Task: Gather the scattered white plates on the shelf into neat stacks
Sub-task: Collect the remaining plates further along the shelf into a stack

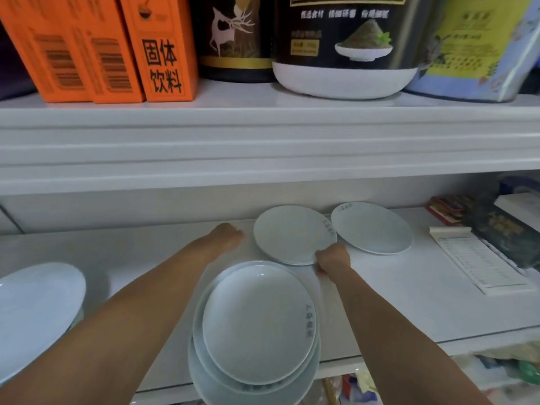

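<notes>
The right hand [333, 258] was closed on the near rim of the gripped plate [292, 233], pinching its edge, while the plate lay flat on the shelf [146, 258] just beyond the knuckles. A thin second edge showed under it on the near side, so it may have been two plates; I could not tell. The left hand [229, 233] sat on the shelf just left of that plate, a small gap apart. Its fingers were folded away from the camera, so I could not tell whether it was clenched or loose. Nothing showed in it.

Between the forearms, nearer the body than either hand, a stack [257, 325] of white plates stood slightly out of line and overhung the shelf's front edge. A second plate [372, 228] lay just beyond and right of the right hand. A left plate [35, 299] lay well outside the left forearm.

These looked like glazed ceramic: stiff, slick, weighty for a one-sided pinch, and likely to chip or shatter if knocked or dropped. The raised rim seemed the place to hold, fingers beneath and thumb on top. The left hand taking the opposite rim would probably stop the plate tipping. Lowering it flat onto the stack looked safer than sliding it, given that overhang
</notes>
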